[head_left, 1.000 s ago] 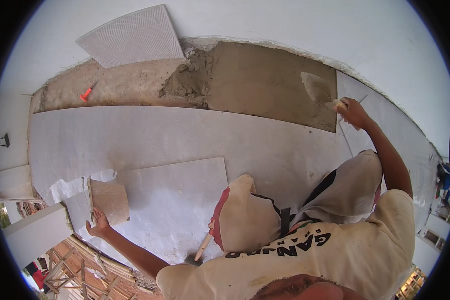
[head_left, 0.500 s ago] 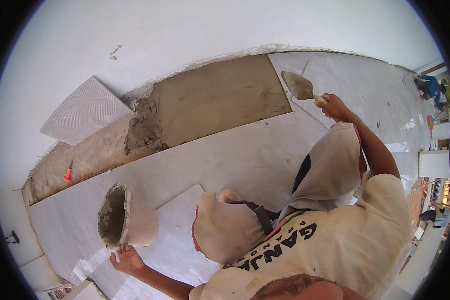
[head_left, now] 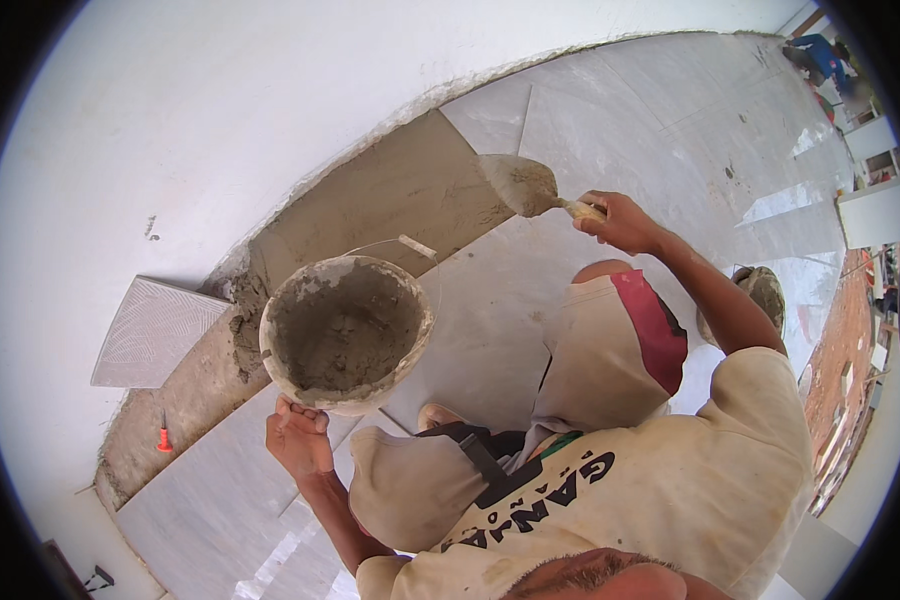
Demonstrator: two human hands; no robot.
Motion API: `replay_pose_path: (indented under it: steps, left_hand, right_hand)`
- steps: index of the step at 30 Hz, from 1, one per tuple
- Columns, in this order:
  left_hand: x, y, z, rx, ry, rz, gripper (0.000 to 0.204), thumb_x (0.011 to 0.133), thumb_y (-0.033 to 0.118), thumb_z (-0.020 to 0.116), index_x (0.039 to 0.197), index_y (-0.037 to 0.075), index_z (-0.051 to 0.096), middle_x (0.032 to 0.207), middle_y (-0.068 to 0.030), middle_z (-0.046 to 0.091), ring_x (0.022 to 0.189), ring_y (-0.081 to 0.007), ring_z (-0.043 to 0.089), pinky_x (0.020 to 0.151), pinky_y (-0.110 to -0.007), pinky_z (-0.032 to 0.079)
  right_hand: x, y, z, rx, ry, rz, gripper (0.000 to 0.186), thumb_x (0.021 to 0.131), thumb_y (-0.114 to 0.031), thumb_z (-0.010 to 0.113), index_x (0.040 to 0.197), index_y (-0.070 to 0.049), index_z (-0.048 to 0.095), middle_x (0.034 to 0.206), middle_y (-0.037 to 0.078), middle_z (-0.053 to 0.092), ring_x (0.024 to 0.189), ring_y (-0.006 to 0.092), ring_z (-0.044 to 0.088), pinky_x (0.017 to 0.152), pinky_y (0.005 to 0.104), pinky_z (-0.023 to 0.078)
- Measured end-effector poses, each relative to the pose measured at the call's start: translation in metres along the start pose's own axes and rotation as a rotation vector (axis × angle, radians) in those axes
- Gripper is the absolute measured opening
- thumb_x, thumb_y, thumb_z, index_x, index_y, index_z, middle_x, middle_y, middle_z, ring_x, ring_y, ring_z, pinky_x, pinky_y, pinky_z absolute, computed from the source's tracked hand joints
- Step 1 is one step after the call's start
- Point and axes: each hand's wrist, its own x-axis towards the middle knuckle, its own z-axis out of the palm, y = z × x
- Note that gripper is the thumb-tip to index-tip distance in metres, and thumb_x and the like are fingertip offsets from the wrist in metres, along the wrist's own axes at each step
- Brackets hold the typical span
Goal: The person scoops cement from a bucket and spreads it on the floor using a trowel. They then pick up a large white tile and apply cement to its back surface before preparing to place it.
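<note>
My left hand (head_left: pixel 300 435) has its fingers closed on the near rim of a mortar-crusted bucket (head_left: pixel 355 405). The bucket is tilted so its opening shows, with grey wet mortar (head_left: pixel 345 350) inside; its wire handle with a pale grip (head_left: pixel 417 246) hangs on the far right side. In my right hand (head_left: pixel 620 222) is the handle of a trowel (head_left: pixel 530 188). Its blade, coated with mortar, hovers by the right end of a smoothed mortar bed (head_left: pixel 370 195) along the wall. Part of that bed is hidden behind the bucket.
A tile (head_left: pixel 158 335) with a ridged back leans on the white wall (head_left: pixel 170 120). Left of the bucket, a red-handled pointed tool (head_left: pixel 164 438) lies in the bare strip. Grey laid tiles (head_left: pixel 650 120) surround me. A mortar-smeared container (head_left: pixel 760 292) is behind my right arm. Another person (head_left: pixel 820 60) crouches far right.
The bucket has been raised and moved right toward the mortar bed, its opening now turned more into view. The trowel has shifted left and slightly down in the picture. The view has turned.
</note>
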Motion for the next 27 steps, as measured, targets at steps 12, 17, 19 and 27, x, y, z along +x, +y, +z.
replay_pose_path:
  steps: [12,17,19,27]
  left_hand:
    - [0.101,-0.072,0.183,0.303,-0.363,-0.347,0.03,0.088,0.025,0.051,0.109,0.005,0.06,0.091,-0.0016,0.065,0.074,-0.0107,0.057,0.057,-0.024,0.039]
    - [0.104,-0.102,0.204,0.369,-0.492,-0.443,0.036,0.085,0.027,0.056,0.113,0.005,0.059,0.096,-0.0029,0.068,0.076,-0.0107,0.059,0.058,-0.024,0.041]
    - [0.107,-0.106,0.196,0.374,-0.508,-0.506,0.04,0.084,0.029,0.057,0.116,0.004,0.059,0.097,-0.0038,0.069,0.077,-0.0119,0.061,0.058,-0.025,0.042]
    - [0.092,-0.096,0.166,0.51,-0.514,-0.807,0.053,0.086,0.03,0.058,0.128,-0.001,0.053,0.116,-0.0183,0.068,0.096,-0.0302,0.07,0.069,-0.037,0.056]
  right_hand:
    - [-0.004,0.0,-0.037,-0.168,-0.168,-0.259,0.043,0.086,-0.029,0.066,0.121,-0.004,0.064,0.098,0.021,0.07,0.09,0.0393,0.066,0.081,0.0459,0.051]
    - [0.005,0.032,-0.012,-0.243,-0.307,-0.321,0.041,0.088,-0.029,0.065,0.121,-0.006,0.063,0.105,0.02,0.069,0.099,0.0382,0.066,0.087,0.0473,0.051]
    - [0.006,0.04,-0.006,-0.249,-0.347,-0.269,0.038,0.088,-0.029,0.065,0.12,-0.006,0.063,0.107,0.019,0.068,0.101,0.038,0.065,0.089,0.0473,0.05]
    - [0.027,0.129,-0.058,0.2,0.08,-0.081,0.041,0.09,-0.033,0.062,0.115,0.0,0.066,0.108,0.019,0.071,0.102,0.0322,0.068,0.089,0.0386,0.052]
